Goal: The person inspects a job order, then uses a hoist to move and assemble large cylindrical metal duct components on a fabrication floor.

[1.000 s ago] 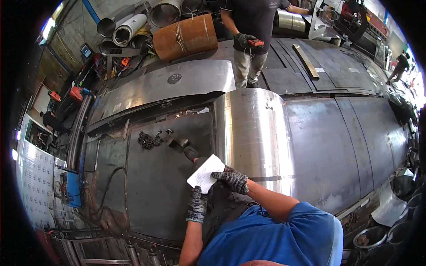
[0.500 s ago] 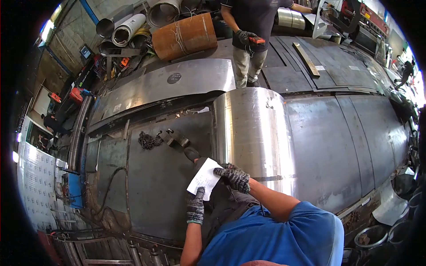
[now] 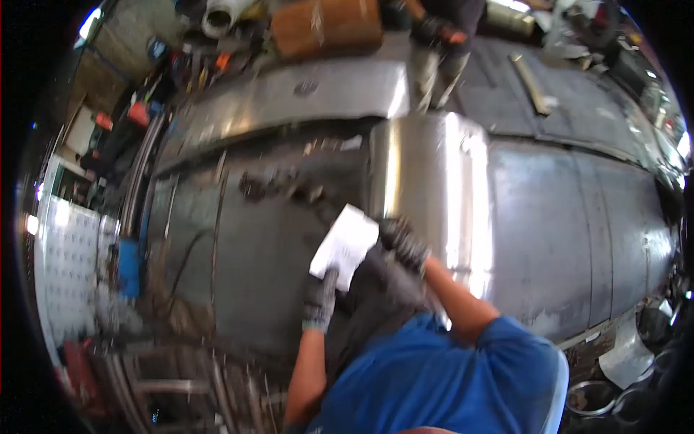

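My left hand (image 3: 319, 299), in a grey knit glove, pinches the lower edge of a sheet of white paper (image 3: 345, 246), its thumb lying over the front. Faint writing shows on the sheet, too blurred to read. At the paper's right edge is my right hand (image 3: 402, 242), gloved the same way and smeared by motion; I cannot tell whether its fingers grip the sheet. Just beyond that hand lies a large shiny rolled metal cylinder (image 3: 423, 173).
Flat metal sheets (image 3: 549, 239) cover the floor to the right. A chain (image 3: 253, 186) and metal blocks (image 3: 307, 194) lie ahead on the left. Farther off stands a person (image 3: 441, 54) with an orange device, near a rusty cylinder (image 3: 325, 29) and a curved metal sheet (image 3: 340, 83).
The view has tilted downward and shifted left, blurring the scene. The paper and both hands appear higher in view. My right hand's fingers overlap the paper's corner less than before.
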`<act>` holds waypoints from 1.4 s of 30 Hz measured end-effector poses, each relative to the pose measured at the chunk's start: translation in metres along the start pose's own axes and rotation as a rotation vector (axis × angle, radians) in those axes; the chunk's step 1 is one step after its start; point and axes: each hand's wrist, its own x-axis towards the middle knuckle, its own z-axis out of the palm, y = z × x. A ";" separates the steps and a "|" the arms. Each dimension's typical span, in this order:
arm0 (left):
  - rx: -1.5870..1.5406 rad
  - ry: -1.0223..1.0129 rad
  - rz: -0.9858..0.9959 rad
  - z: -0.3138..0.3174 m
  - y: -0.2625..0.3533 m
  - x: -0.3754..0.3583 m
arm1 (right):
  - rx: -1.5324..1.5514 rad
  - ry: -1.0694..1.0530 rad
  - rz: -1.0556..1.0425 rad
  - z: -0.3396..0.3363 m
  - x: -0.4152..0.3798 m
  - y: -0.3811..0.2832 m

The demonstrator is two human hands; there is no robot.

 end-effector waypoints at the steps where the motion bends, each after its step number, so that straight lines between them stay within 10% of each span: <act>1: 0.076 -0.028 -0.013 -0.004 0.003 0.004 | 0.524 -0.487 0.639 -0.034 0.040 -0.017; 3: -0.196 0.006 -0.028 -0.002 0.018 0.002 | 0.820 -0.324 0.798 -0.043 0.053 -0.029; 4: -0.197 0.040 0.041 0.000 0.030 0.001 | 1.332 -0.089 1.217 -0.080 0.082 -0.068; 7: -0.273 0.031 0.078 -0.008 0.049 0.014 | 1.522 -0.159 1.213 -0.068 0.091 -0.074; 13: -0.222 -0.076 0.056 -0.003 0.044 0.021 | 1.032 -0.137 1.281 -0.070 0.105 -0.082; 31: -0.141 -0.232 0.032 0.005 0.025 0.020 | 1.391 0.037 1.327 -0.062 0.096 -0.076; 36: 0.303 0.074 0.496 0.012 -0.013 0.027 | 1.402 -0.005 1.331 -0.061 0.093 -0.078; 39: 0.112 -0.007 0.154 0.007 0.020 0.017 | 1.430 -0.008 1.338 -0.069 0.096 -0.085; 42: 0.106 0.023 0.254 0.010 0.003 0.020 | 1.461 0.013 1.359 -0.070 0.099 -0.087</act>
